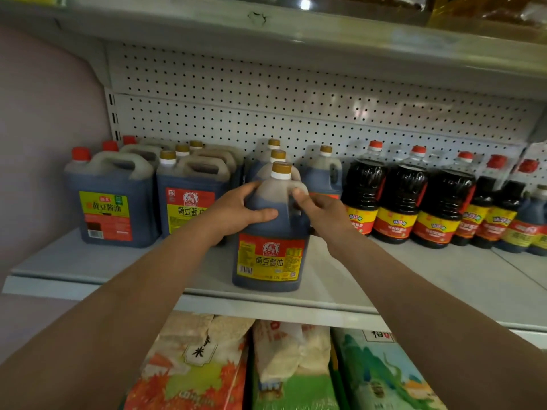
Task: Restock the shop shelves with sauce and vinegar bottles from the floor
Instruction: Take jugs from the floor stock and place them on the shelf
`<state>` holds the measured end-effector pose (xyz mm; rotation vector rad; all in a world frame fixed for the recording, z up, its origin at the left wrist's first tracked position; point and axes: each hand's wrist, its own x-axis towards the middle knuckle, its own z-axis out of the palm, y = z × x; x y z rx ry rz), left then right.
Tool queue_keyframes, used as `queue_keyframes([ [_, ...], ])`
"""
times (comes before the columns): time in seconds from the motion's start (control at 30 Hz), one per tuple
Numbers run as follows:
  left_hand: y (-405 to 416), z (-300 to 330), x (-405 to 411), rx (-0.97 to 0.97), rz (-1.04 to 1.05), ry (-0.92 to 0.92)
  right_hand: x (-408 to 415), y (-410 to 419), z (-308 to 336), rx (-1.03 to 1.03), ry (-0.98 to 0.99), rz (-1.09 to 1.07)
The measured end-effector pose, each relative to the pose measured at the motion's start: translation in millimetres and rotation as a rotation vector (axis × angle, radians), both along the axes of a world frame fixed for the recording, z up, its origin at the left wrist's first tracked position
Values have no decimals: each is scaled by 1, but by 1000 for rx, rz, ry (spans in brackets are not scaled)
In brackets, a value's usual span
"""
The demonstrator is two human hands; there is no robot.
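Shop aisle, grey metal shelf [88,261] w/ pegboard back [296,108]. Soy sauce jug [270,232] standing upright near shelf front edge, centre, gold cap, red/yellow label facing out. Left hand [236,211] wrapping jug's shoulder, thumb lying across front, fingers curling round left side. Right hand [321,210] gripping jug handle on right side, fingers curling round it. More gold-cap jugs [189,190] lining up behind & left, red-cap jugs [109,196] at far left, dark round bottles [399,199] standing at right. Rice bags [290,365] lying on shelf below.
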<state>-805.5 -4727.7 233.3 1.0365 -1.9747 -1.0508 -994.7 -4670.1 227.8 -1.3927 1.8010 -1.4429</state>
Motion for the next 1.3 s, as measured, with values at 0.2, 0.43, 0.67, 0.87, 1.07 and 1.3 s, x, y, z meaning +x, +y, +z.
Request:
queue_keyframes([
  [0.2,9,15,-4,-222,23,-189,-16,15,-11,-94,249,340],
  [0.43,15,19,-3,-253,21,-398,-16,17,-4,-25,439,321],
  [0.67,18,10,-10,-321,61,-496,-19,10,-2,56,509,262],
  [0.87,16,9,-12,-348,121,-498,-22,5,-2,56,503,263],
  [1.07,11,9,-15,-369,149,-484,-21,-2,-2,58,497,264],
  [1.3,0,9,-18,-412,171,-551,-25,-9,-2,63,489,271],
])
